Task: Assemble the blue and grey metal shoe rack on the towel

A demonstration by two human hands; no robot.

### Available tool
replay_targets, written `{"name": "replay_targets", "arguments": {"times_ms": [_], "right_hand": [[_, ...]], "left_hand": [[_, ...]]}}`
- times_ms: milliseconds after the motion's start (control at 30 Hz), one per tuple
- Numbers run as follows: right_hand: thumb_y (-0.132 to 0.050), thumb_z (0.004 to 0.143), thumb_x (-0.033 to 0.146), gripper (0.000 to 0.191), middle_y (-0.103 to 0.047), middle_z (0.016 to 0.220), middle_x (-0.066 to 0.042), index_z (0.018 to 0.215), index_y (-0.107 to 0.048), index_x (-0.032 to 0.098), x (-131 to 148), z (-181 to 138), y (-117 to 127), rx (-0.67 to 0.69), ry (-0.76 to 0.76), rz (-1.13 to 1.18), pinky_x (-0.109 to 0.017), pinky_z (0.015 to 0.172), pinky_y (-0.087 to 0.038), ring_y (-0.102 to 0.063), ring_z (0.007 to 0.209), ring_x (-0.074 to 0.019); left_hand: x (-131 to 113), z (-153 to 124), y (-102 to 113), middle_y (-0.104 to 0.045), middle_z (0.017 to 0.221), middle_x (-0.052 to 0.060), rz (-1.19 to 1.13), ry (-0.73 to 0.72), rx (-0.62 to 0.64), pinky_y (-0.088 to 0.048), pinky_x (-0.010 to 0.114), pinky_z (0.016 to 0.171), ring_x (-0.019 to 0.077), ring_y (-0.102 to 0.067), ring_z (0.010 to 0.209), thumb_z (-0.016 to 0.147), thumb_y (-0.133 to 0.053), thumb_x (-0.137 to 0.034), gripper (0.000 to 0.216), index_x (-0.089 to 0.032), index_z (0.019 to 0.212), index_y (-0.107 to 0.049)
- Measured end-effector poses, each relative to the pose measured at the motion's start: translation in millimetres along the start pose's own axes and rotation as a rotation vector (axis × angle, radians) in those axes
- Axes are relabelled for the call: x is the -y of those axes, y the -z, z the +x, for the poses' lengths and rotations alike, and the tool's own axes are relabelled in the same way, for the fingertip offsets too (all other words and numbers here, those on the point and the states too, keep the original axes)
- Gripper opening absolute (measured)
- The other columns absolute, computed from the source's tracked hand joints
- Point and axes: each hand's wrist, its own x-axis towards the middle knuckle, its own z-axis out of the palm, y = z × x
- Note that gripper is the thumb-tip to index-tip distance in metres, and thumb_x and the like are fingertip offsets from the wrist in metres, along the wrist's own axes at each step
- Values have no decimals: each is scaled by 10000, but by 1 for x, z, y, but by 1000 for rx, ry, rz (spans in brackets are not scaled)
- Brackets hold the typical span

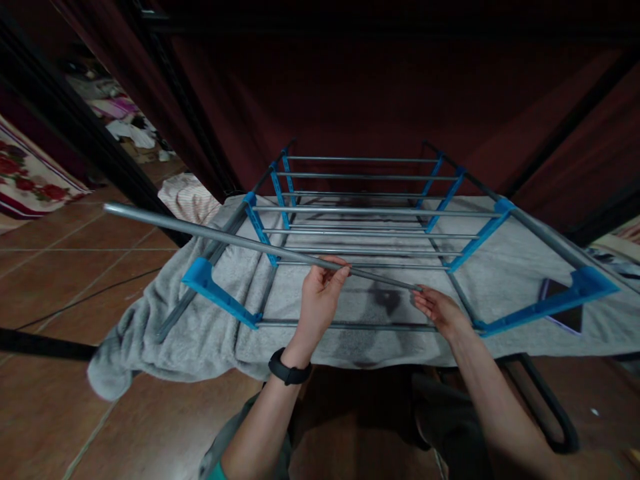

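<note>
A long grey metal tube slants across the front of a partly built rack, its far end out to the left. My left hand, with a black band on the wrist, pinches the tube along its right half. At the tube's right end, my right hand closes its fingers on the tip. Behind and below the tube lies the rack, with blue plastic brackets joined by grey crossbars. The front left blue bracket and front right blue bracket are linked by a low crossbar.
The rack rests on a grey blanket over a raised surface. A phone-like dark slab lies under the right bracket. Dark posts and a maroon curtain stand behind. Tiled floor with a thin cable shows at left.
</note>
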Motion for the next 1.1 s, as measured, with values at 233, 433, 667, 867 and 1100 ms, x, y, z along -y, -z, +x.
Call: {"name": "replay_targets", "arguments": {"times_ms": [233, 433, 667, 867, 1100], "right_hand": [[-749, 763, 160, 244, -775, 930, -119, 1007, -746, 147, -5, -16, -21, 173, 32, -147, -209, 624, -580, -705, 683, -138], [-817, 715, 260, 380, -775, 993, -80, 1085, -755, 199, -12, -26, -35, 318, 50, -240, -224, 676, -558, -703, 782, -150], [-831, 699, 360, 446, -763, 1054, -52, 1120, -758, 231, -17, -31, -40, 483, 78, -396, -249, 711, -539, -684, 860, -168], [-857, 646, 397, 405, -766, 972, -66, 997, -776, 211, -8, -28, -37, 337, 135, -359, -253, 690, -542, -676, 797, -159], [-819, 671, 369, 317, -768, 923, -68, 939, -770, 206, -1, -24, -29, 256, 182, -301, -237, 664, -529, -669, 744, -140]], "left_hand": [[8, -2, -1, -723, 892, 43, 71, 27, -4, -485, 259, 780, 166, -629, 808, 815, -755, -258, 114, -198, 891, -696], [18, -11, -8, -720, 950, 62, 80, 24, 54, -474, 275, 844, 201, -629, 895, 849, -722, -293, 98, -213, 905, -712], [27, -18, -11, -695, 921, 61, 35, -40, 114, -473, 325, 921, 211, -649, 921, 928, -615, -393, 207, -219, 1038, -629], [23, -11, 0, -656, 844, 41, 82, -127, 77, -468, 307, 868, 199, -627, 855, 950, -579, -389, 252, -228, 1143, -600], [18, -4, 18, -609, 803, 11, 237, -198, 30, -435, 251, 750, 160, -551, 721, 925, -614, -273, 200, -239, 1116, -663]]}}
